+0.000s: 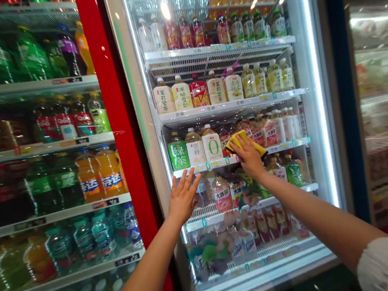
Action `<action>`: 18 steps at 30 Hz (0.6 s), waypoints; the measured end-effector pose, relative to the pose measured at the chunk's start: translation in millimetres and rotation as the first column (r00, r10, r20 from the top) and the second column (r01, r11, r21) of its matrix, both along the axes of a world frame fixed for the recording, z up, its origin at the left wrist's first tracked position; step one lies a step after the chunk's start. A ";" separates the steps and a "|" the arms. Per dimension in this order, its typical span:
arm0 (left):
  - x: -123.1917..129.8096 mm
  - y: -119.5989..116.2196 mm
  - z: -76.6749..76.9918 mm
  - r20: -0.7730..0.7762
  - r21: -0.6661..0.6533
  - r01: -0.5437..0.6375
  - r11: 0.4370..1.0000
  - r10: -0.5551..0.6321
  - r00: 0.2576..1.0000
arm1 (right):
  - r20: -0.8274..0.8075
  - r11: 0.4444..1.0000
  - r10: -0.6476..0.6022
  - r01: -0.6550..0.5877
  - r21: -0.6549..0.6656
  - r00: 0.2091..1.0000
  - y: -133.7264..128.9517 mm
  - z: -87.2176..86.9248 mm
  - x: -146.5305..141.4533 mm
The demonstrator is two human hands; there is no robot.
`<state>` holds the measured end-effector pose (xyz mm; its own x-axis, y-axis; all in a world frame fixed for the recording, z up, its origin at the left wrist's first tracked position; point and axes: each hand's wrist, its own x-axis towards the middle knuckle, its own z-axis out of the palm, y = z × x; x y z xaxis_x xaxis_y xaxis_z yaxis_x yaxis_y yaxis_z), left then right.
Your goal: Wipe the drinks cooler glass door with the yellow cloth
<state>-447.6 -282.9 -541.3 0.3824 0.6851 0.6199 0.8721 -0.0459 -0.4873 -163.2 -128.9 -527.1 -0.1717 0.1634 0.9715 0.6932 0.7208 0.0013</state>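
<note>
Cooler point(306, 84) 绿茶 bottle point(178, 151), right hand point(249, 156) on cloth point(240, 142).

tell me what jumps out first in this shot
The bright yellow cloth catches the eye first, bunched under the right hand against the glass door of a lit drinks cooler, level with the middle shelves. The left hand is spread open lower down on that door. Just left of it, a tall red frame divides the cooler from the next section, where orange bottles stand out among the rows.
</note>
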 end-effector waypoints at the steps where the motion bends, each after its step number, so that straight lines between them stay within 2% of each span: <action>1: -2.8 -2.2 0.8 0.004 0.005 -0.008 1.000 0.008 1.000 | -0.050 1.000 -0.014 0.013 -0.008 0.999 -0.9 9.1 -10.4; 3: -6.0 -5.1 2.3 0.019 0.014 -0.025 1.000 0.025 1.000 | -0.048 1.000 -0.017 0.017 -0.003 0.999 -6.8 18.2 -34.1; 5: -6.6 -6.5 3.6 0.031 0.022 -0.036 0.999 0.035 0.999 | 0.087 0.999 0.014 -0.018 0.035 0.996 -15.1 13.9 -50.1; 7: -6.6 -7.7 6.2 0.047 0.036 -0.048 0.998 0.047 0.998 | 0.257 0.995 0.043 -0.064 0.073 0.965 -20.7 5.0 -51.4; 9: -7.7 -9.3 11.5 0.060 0.053 -0.063 0.997 0.060 0.996 | 0.335 0.993 0.045 -0.079 0.088 0.941 -20.4 3.7 -43.4; 12: -13.4 -11.8 22.9 0.067 0.078 -0.084 0.993 0.079 0.995 | 0.224 0.996 0.025 -0.044 0.081 0.974 -13.1 25.8 -42.5; 15: -21.1 -12.7 30.3 0.091 0.098 -0.107 0.989 0.098 0.991 | 0.052 0.998 0.014 -0.017 0.061 0.999 -12.0 51.8 -71.8; 16: -23.2 -12.5 30.4 0.100 0.104 -0.112 0.988 0.102 0.990 | 0.032 0.998 0.018 -0.019 0.060 0.999 -14.3 54.4 -83.8; 18: -26.5 -12.4 27.4 0.110 0.114 -0.116 0.987 0.103 0.989 | 0.086 0.995 0.042 -0.049 0.083 0.995 -20.6 48.4 -100.3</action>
<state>-474.1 -295.3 -513.9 0.2391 0.6381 0.7319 0.9144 0.1056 -0.3908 -263.5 -149.6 -478.8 -0.2584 0.0710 0.9634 0.6548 0.7461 0.1206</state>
